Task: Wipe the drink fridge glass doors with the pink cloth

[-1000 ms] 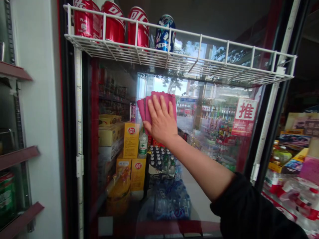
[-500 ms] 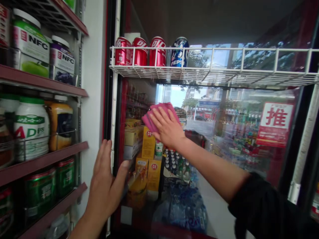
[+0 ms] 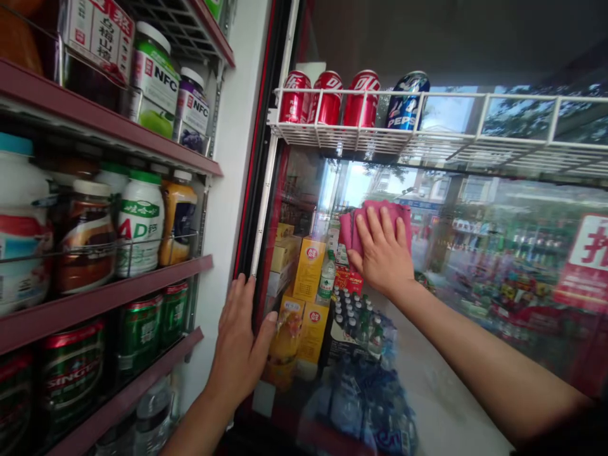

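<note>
My right hand (image 3: pixel 382 253) lies flat with spread fingers on a pink cloth (image 3: pixel 354 223), pressing it against the glass door (image 3: pixel 456 266) of a drinks fridge. My left hand (image 3: pixel 240 345) rests open against the door's left edge (image 3: pixel 259 240), thumb on the glass, fingers upward. Above the cloth a white wire rack (image 3: pixel 427 136) on the door holds three red cola cans (image 3: pixel 327 98) and a blue Pepsi can (image 3: pixel 406 101). The glass reflects a street and stacked goods.
To the left, dark red shelves (image 3: pixel 118 294) carry bottles, jars and green cans (image 3: pixel 137 329). NFC juice bottles (image 3: pixel 154 79) stand on an upper shelf. A red sign with a white character (image 3: pixel 589 259) sticks to the glass at right.
The view has swung left, bringing the shelves into sight. My left hand came up and settled on the door's edge. My right hand kept the cloth on the glass, shifting slightly.
</note>
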Demonstrator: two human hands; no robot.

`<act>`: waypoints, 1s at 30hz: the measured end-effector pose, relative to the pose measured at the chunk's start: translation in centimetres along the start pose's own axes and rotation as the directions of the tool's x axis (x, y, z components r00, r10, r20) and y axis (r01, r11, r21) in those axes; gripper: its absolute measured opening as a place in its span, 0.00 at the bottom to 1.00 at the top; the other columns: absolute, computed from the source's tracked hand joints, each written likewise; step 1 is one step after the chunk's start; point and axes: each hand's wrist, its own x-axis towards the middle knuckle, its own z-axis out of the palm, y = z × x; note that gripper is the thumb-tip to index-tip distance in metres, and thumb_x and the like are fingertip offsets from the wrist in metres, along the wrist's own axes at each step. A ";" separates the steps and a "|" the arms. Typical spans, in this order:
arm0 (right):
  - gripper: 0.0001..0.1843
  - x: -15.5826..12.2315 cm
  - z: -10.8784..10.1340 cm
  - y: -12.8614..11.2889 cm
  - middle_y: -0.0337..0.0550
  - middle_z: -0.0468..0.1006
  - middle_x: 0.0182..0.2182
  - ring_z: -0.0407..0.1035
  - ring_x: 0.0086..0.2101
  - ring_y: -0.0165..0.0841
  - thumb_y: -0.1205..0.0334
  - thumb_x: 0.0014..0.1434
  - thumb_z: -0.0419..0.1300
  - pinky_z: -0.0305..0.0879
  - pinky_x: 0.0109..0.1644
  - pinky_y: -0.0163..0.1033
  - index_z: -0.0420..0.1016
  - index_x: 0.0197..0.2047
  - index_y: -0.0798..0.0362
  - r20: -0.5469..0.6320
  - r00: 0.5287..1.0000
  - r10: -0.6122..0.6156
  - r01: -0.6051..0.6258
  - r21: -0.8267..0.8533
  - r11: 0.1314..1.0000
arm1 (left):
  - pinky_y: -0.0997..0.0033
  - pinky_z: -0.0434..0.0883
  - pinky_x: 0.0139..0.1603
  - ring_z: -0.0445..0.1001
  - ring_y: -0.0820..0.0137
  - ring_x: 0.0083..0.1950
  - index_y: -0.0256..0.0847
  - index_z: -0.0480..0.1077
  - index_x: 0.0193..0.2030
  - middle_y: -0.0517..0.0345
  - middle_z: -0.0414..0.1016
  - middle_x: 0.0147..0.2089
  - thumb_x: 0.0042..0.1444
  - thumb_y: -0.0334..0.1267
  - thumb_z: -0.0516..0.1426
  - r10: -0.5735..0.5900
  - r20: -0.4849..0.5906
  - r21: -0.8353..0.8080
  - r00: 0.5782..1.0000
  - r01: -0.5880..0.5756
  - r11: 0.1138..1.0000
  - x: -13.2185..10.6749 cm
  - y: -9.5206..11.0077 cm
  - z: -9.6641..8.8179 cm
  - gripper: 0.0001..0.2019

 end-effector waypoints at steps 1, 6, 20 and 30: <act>0.45 1.4 0.2 -1.3 0.60 0.48 0.84 0.42 0.82 0.62 0.45 0.75 0.56 0.41 0.83 0.74 0.53 0.85 0.59 -0.001 1.000 -0.028 0.028 0.019 0.999 | 0.35 0.54 0.86 0.47 0.53 0.89 0.50 0.43 0.87 0.45 0.46 0.89 0.75 0.49 0.54 0.004 0.005 0.001 1.000 -0.004 1.000 0.0 0.1 0.1 0.39; 0.45 8.9 1.3 -7.4 0.60 0.47 0.85 0.41 0.82 0.60 0.47 0.74 0.58 0.37 0.84 0.73 0.53 0.85 0.58 -0.042 0.988 -0.145 0.150 0.132 0.980 | 0.32 0.53 0.86 0.45 0.51 0.90 0.49 0.44 0.87 0.43 0.44 0.89 0.76 0.49 0.54 -0.008 0.025 0.008 1.000 0.008 1.000 0.1 0.2 -0.3 0.39; 0.44 12.0 4.8 -17.9 0.66 0.41 0.85 0.30 0.83 0.63 0.63 0.70 0.57 0.20 0.82 0.79 0.51 0.84 0.69 -0.079 0.996 -0.042 0.073 0.444 0.893 | 0.35 0.53 0.86 0.45 0.51 0.90 0.50 0.47 0.87 0.46 0.45 0.89 0.75 0.50 0.55 -0.089 -0.003 0.050 0.996 0.089 0.995 -1.6 -0.6 -0.9 0.38; 0.44 6.4 6.5 -21.7 0.66 0.35 0.84 0.28 0.83 0.60 0.65 0.72 0.55 0.24 0.84 0.76 0.45 0.85 0.69 0.015 0.998 -0.055 0.041 0.486 0.873 | 0.35 0.51 0.87 0.45 0.51 0.90 0.49 0.49 0.86 0.45 0.46 0.89 0.75 0.52 0.55 -0.182 0.035 0.068 0.983 0.179 0.981 -4.0 -1.3 -1.1 0.38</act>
